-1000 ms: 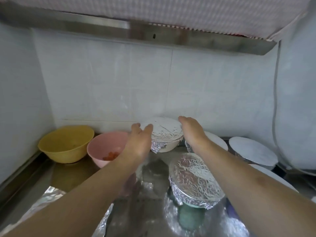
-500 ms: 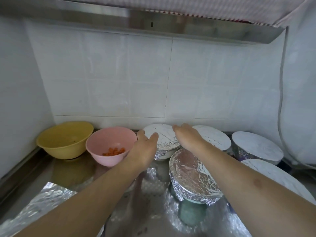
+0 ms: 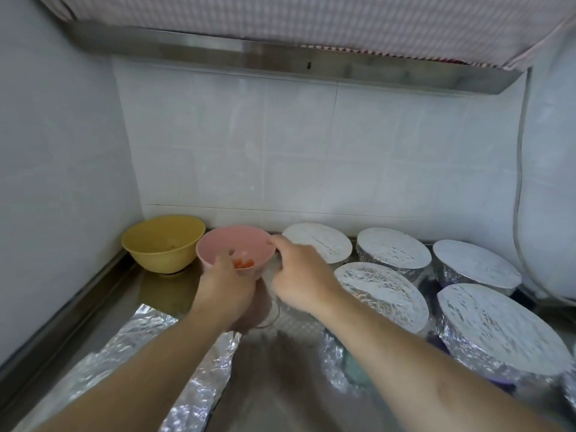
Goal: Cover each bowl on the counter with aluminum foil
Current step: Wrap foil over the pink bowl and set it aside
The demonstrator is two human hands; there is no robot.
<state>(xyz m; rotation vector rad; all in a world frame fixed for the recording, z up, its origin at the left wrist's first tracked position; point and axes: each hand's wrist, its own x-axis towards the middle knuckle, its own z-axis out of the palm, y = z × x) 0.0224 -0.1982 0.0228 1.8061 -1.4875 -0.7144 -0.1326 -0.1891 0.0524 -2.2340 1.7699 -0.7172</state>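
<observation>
An uncovered pink bowl with orange bits inside stands at the back of the steel counter. My left hand grips its near side, thumb over the rim. My right hand holds the bowl's right rim with its fingertips. To the left stands an uncovered yellow bowl. Several bowls to the right wear foil tops, among them one just behind my right hand and one beside my right wrist. A loose foil sheet lies flat under my left forearm.
White tiled walls close off the back and left. A steel hood edge hangs overhead. A white rounded appliance with a cable fills the right side. Crumpled foil lies beneath the nearest covered bowl.
Both hands left the foil-covered bowl at the back and moved left onto the pink bowl. The view has shifted left and down.
</observation>
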